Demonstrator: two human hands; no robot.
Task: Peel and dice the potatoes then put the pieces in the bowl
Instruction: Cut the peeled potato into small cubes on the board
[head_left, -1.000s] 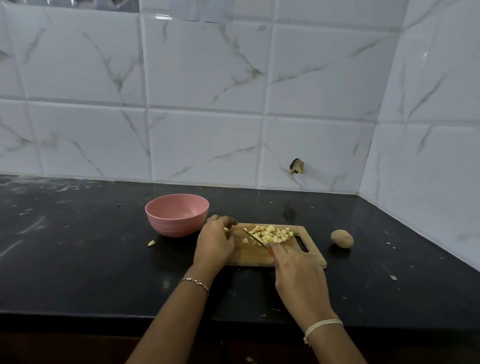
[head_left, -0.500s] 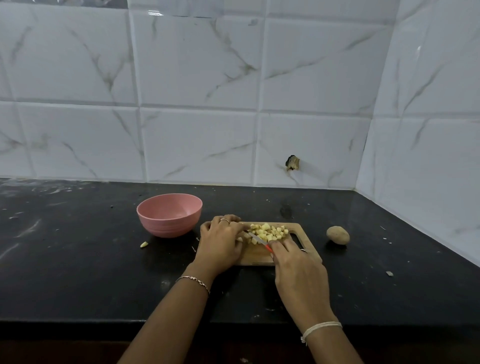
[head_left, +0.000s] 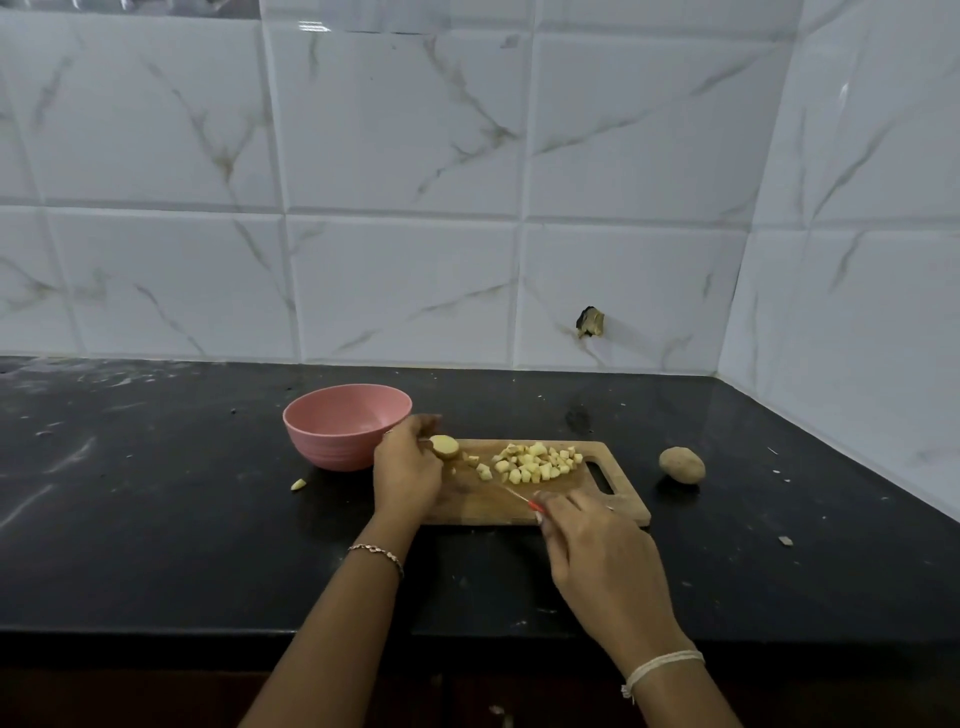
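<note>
On black counter, left hand grips potato chunk; right hand holds knife pointing far-left.

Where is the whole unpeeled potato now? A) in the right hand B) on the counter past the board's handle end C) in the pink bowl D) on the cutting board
B: the whole potato lies alone on the black counter, clear of the cutting board and its handle end.
</note>
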